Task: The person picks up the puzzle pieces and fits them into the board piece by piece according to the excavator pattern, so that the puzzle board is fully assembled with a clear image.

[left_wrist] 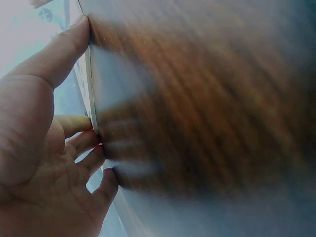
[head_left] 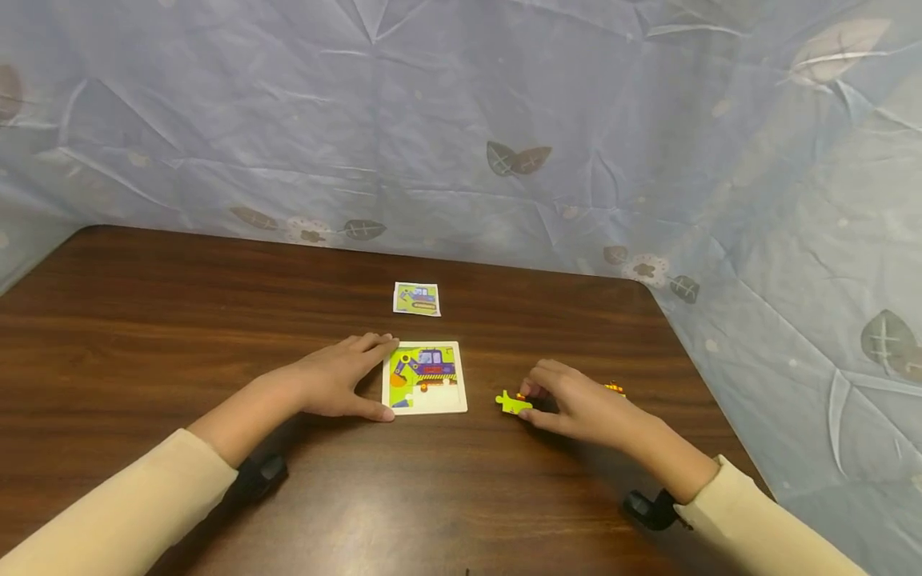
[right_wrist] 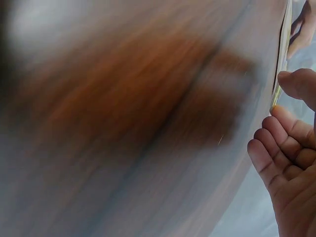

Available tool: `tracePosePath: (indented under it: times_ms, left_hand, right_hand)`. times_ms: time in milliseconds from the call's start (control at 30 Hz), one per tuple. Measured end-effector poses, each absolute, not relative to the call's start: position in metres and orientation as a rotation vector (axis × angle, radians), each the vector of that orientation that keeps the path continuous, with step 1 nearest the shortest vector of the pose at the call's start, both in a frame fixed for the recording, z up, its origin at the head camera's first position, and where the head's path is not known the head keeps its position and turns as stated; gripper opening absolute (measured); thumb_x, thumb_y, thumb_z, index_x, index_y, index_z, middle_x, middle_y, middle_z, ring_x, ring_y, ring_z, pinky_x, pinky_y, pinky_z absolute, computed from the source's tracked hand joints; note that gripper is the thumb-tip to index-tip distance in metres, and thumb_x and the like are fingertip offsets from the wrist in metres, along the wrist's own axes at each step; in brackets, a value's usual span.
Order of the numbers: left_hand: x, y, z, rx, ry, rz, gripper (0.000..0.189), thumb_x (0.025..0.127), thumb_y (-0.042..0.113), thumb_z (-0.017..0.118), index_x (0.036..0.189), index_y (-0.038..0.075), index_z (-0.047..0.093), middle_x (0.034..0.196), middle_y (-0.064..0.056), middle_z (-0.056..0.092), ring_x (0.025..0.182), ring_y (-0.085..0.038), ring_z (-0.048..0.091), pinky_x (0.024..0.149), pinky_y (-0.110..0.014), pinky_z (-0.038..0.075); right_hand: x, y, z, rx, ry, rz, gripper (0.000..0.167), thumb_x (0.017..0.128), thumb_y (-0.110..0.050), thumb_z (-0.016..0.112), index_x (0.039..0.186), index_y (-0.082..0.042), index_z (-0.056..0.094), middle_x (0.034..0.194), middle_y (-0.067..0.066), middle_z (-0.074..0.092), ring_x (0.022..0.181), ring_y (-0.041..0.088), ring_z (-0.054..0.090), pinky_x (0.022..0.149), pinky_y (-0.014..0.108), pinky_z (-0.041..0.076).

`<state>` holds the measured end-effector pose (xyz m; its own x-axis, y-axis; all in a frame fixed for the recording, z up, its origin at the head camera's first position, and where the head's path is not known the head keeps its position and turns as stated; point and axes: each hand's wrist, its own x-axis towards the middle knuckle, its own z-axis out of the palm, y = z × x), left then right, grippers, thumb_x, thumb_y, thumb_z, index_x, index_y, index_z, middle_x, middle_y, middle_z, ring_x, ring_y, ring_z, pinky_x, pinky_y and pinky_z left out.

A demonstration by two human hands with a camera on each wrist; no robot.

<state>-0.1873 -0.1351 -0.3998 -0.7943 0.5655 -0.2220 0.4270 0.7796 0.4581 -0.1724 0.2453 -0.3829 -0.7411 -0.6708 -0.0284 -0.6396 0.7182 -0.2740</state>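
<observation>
A white-framed jigsaw puzzle board (head_left: 441, 399) lies flat on the table, showing a purple excavator on green. Its lower right part is bare white. My left hand (head_left: 333, 378) rests at the board's left edge, with thumb and fingers spread toward its two left corners; in the left wrist view the fingertips touch the edge and the table. To the right of the board, my right hand (head_left: 579, 404) pinches a lime-green puzzle piece (head_left: 513, 403) with some orange on it between thumb and fingertips. The piece is apart from the board.
A small picture card (head_left: 416, 299) of the same excavator lies beyond the board. Another orange and yellow piece (head_left: 615, 388) is partly hidden behind my right hand. The brown wooden table (head_left: 180, 320) ends at a grey-blue fabric curtain (head_left: 432, 120) at the back and right.
</observation>
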Motion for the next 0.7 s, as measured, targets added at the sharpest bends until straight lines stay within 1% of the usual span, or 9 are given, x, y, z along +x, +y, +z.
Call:
tracePosePath:
  times_ms: [300,400,533,700]
  left_hand:
    - [-0.187,-0.134,-0.399,0.76,2.63,0.55,0.109,0.087,0.066,0.074,0.167,0.011,0.026,0.174,-0.018,0.024,0.158,-0.052,0.025,0.121,-0.073,0.03]
    - [-0.187,-0.134,-0.398,0.769,2.632,0.551,0.108,0.087,0.066,0.074,0.167,0.01,0.026,0.173,-0.019,0.025,0.157,-0.052,0.026,0.12,-0.073,0.032]
    - [-0.186,-0.133,-0.397,0.775,2.626,0.557,0.108,0.088,0.067,0.073,0.167,0.011,0.026,0.174,-0.018,0.025,0.158,-0.051,0.026,0.12,-0.072,0.032]
    - [-0.185,-0.133,-0.396,0.772,2.628,0.56,0.108,0.088,0.066,0.074,0.167,0.01,0.026,0.173,-0.019,0.025,0.157,-0.052,0.027,0.12,-0.073,0.032]
  right_hand:
    - [-0.178,0.202,-0.384,-1.176,2.723,-0.399,0.023,0.098,-0.03,0.075,0.112,-0.013,0.069,0.11,-0.002,0.065,0.101,0.011,0.064,0.089,0.03,0.06]
    - [-0.179,0.192,-0.386,-1.215,2.708,-0.385,0.024,0.098,-0.03,0.075,0.113,-0.013,0.069,0.11,-0.002,0.065,0.099,0.009,0.061,0.087,0.027,0.059]
    - [-0.18,0.178,-0.386,-1.247,2.698,-0.342,0.025,0.098,-0.031,0.075,0.114,-0.013,0.07,0.108,-0.003,0.064,0.093,0.008,0.055,0.081,0.023,0.055]
    - [-0.183,0.162,-0.386,-1.256,2.684,-0.299,0.026,0.099,-0.034,0.074,0.113,-0.013,0.068,0.105,-0.003,0.061,0.092,0.009,0.051,0.079,0.023,0.05]
